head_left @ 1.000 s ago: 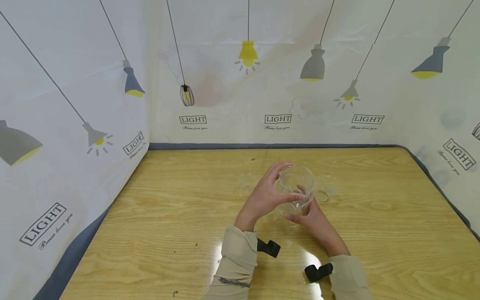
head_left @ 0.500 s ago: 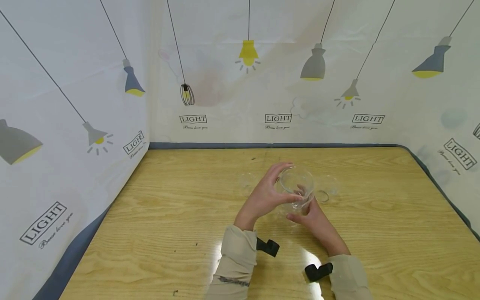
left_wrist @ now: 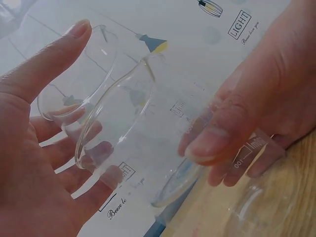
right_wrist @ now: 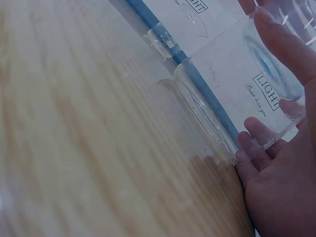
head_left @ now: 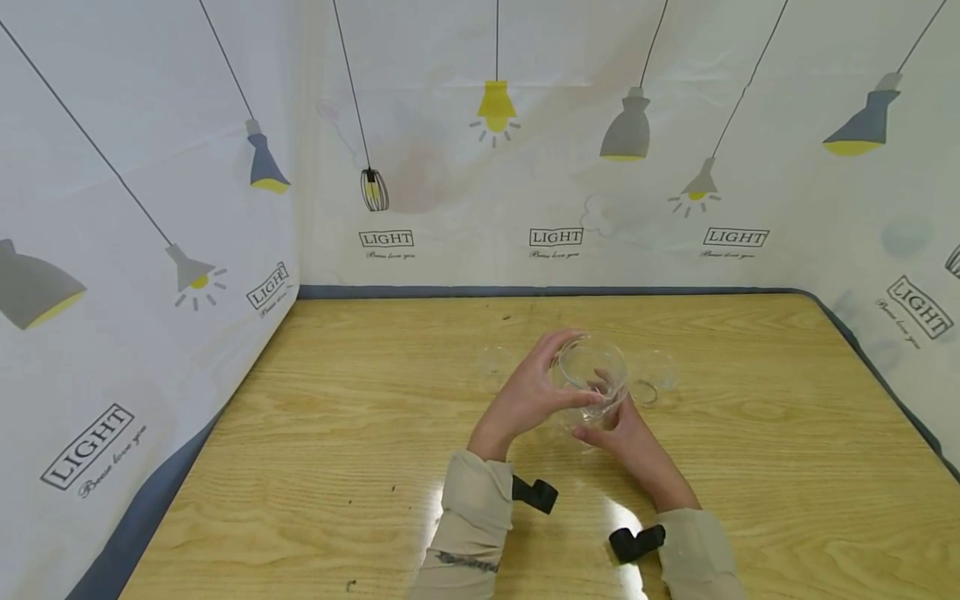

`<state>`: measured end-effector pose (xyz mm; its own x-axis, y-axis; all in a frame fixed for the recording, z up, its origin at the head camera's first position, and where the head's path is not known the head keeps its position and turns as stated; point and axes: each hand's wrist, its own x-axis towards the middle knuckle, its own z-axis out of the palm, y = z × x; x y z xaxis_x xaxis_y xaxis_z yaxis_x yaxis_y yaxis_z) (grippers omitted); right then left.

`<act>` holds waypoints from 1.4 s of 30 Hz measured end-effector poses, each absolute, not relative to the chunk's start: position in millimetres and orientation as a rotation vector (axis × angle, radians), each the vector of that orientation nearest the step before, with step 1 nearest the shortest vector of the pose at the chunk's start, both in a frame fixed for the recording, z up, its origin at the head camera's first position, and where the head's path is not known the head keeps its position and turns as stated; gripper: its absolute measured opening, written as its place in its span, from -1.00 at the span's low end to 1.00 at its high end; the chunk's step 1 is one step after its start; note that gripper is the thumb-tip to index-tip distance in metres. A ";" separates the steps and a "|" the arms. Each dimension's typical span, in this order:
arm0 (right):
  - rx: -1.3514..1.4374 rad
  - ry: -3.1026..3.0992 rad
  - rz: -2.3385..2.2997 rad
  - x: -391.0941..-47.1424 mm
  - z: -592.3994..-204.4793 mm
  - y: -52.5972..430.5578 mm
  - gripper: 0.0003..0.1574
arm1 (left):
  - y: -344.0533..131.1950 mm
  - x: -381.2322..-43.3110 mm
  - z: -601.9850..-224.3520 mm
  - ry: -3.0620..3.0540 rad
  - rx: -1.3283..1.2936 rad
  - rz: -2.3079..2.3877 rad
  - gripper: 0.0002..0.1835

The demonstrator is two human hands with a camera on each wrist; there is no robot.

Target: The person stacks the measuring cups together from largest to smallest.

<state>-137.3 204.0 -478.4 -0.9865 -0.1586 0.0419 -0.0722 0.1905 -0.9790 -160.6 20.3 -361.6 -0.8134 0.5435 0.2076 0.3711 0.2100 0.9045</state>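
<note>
My left hand (head_left: 525,396) holds a clear glass beaker (head_left: 592,367), thumb on the near side and fingers round the far side. Two rims show beside that hand (left_wrist: 44,133) in the left wrist view; whether they belong to nested beakers I cannot tell. Lower down, my right hand (head_left: 637,446) grips another clear beaker (left_wrist: 249,148) between thumb and fingers. Its printed volume marks appear upside down, and a lipped rim (right_wrist: 202,111) faces the table in the right wrist view. Reflections hide where the two glasses meet.
Faint clear glass pieces stand on the wooden table (head_left: 337,467) on both sides: one glass (head_left: 495,362) to the left, another (head_left: 656,367) to the right near a ring-shaped glass edge (head_left: 645,392). White lamp-printed sheets (head_left: 450,192) enclose the table's back and sides.
My left hand and the upper beaker have sunk very slightly. The right hand keeps its place and its grip.
</note>
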 end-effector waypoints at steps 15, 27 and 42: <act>-0.225 2.346 -1.945 -131.1 -460.5 199.5 0.11 | 26.4 -181.8 -398.1 2.314 0.873 1.680 -0.20; -0.226 2.347 -1.941 -132.3 -463.9 200.8 0.12 | 22.4 -167.4 -375.4 2.290 0.841 1.681 -0.24; -0.231 2.360 -1.943 -136.4 -478.9 204.6 0.13 | 20.9 -164.3 -373.6 2.290 0.773 1.647 -0.23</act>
<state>-136.4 204.6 -478.9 -0.9858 -0.1635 0.0372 -0.0678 0.1863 -0.9802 -164.3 20.9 -373.6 -0.8386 0.5300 0.1260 0.2882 0.2352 0.9282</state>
